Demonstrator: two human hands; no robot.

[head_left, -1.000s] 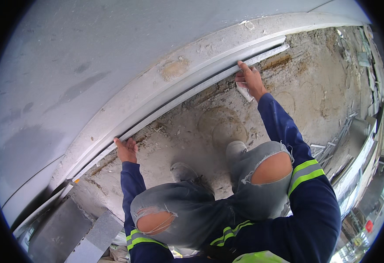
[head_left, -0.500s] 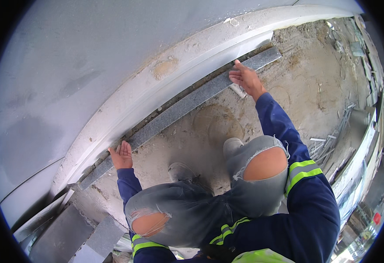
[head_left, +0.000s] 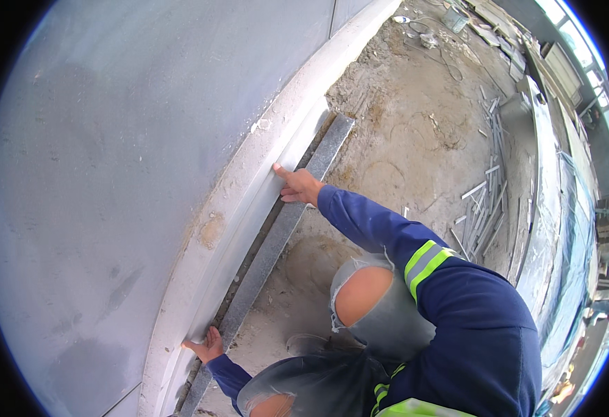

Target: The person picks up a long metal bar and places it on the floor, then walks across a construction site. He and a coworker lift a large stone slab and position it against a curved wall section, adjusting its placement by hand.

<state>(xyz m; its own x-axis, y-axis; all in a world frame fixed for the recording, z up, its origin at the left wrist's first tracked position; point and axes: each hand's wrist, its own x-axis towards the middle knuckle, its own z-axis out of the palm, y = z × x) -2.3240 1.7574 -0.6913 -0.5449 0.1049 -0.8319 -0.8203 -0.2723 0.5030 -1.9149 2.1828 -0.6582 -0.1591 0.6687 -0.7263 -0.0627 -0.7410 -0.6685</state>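
Observation:
A long white panel (head_left: 250,233) stands on edge along the foot of the wall. Parallel to it, a speckled grey stone strip (head_left: 262,278) lies on the dirt, with a narrow dark gap between the two. My right hand (head_left: 299,185) reaches across the strip's far part, its thumb stretched onto the white panel and its fingers apart over the gap. Nearer me, my left hand (head_left: 208,345) also has its thumb on the panel and its fingers spread beside the stone strip. Neither hand is wrapped round anything.
A large grey wall (head_left: 110,174) with a pale ledge (head_left: 210,201) rises on the left. Thin offcut strips (head_left: 488,201) are scattered on the dirt floor (head_left: 401,139) at right. A bucket (head_left: 455,19) and loose cable (head_left: 447,66) lie far off; bluish plastic sheeting (head_left: 568,229) covers stacked slabs.
The view has swung to the right, so the wall fills more of the left. Both hands have moved from over the stone strip toward the white panel, thumbs now on it.

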